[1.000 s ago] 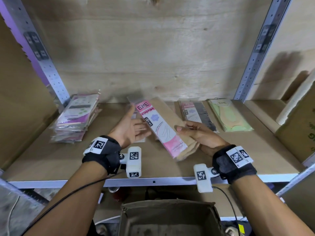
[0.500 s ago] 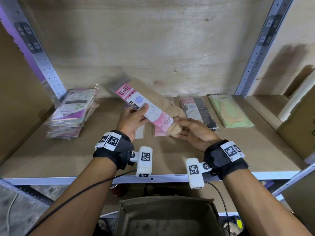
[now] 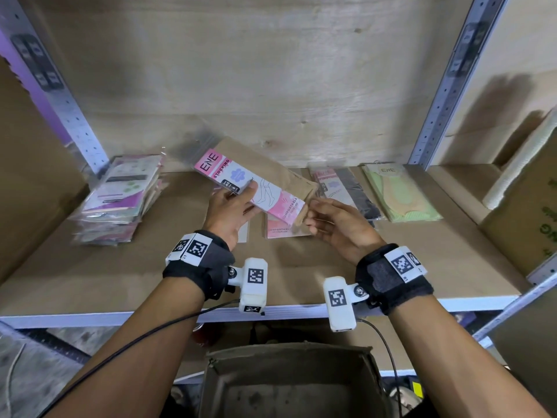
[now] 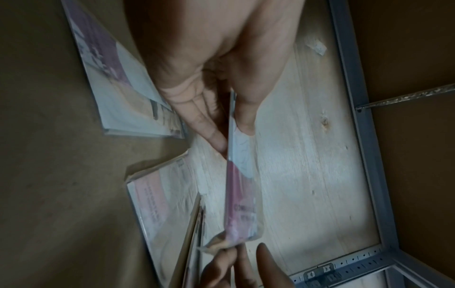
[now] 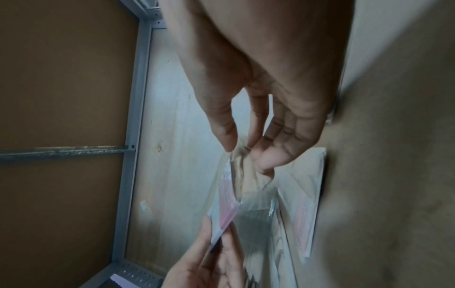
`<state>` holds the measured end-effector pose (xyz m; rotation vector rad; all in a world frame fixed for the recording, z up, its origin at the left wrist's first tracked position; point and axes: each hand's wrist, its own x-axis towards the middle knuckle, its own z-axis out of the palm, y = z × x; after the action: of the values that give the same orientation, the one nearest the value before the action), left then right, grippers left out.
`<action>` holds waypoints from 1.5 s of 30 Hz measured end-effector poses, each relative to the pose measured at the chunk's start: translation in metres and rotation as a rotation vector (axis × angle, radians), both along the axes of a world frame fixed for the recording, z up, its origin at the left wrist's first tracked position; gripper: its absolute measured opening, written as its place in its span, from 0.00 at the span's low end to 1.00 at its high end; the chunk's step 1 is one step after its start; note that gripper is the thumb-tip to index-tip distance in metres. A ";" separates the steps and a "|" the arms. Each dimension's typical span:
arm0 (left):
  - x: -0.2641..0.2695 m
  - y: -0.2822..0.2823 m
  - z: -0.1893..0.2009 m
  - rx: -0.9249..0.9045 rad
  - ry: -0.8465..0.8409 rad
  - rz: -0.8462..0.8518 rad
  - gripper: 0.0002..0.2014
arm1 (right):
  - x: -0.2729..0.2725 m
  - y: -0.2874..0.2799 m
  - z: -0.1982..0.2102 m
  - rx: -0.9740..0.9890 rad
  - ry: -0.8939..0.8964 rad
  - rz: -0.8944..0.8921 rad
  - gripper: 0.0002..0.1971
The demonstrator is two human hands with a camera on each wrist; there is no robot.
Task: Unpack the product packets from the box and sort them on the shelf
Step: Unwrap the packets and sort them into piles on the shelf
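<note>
A pink-and-tan stocking packet [image 3: 259, 182] marked ENE hangs tilted above the middle of the shelf board [image 3: 422, 267]. My left hand [image 3: 232, 206] pinches its middle between thumb and fingers; the left wrist view shows that packet [image 4: 242, 194] edge-on. My right hand [image 3: 328, 224] pinches its lower right corner [image 5: 242, 169] with thumb and fingertips. Under it on the shelf lies a matching pink packet [image 3: 280, 232]. The open cardboard box [image 3: 289, 381] sits below the shelf edge, in front of me.
A stack of purple-and-white packets [image 3: 120, 197] lies at the shelf's left. A pink-and-black packet [image 3: 346, 191] and a green one [image 3: 401, 197] lie to the right. Metal uprights [image 3: 446, 86] frame the bay; a cardboard carton [image 3: 530, 212] stands at far right.
The packet has been lifted and carried back and leftward, tilting flatter. My right hand slid from under its side to its lower corner; the left hand moved up along it.
</note>
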<state>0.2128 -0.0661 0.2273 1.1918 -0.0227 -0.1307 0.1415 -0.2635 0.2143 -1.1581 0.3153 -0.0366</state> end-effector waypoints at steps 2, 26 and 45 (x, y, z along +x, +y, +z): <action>-0.001 -0.001 0.000 -0.021 0.005 -0.018 0.19 | -0.001 0.000 0.000 0.015 -0.024 0.001 0.09; 0.001 0.002 0.000 0.083 -0.124 0.064 0.16 | -0.004 0.012 0.001 0.087 -0.127 -0.079 0.09; -0.005 -0.004 -0.004 0.053 -0.036 -0.185 0.21 | -0.002 0.017 0.006 0.422 -0.150 0.160 0.17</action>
<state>0.2082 -0.0703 0.2228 1.2437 -0.1627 -0.2735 0.1392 -0.2466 0.2206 -0.7532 0.0886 0.0800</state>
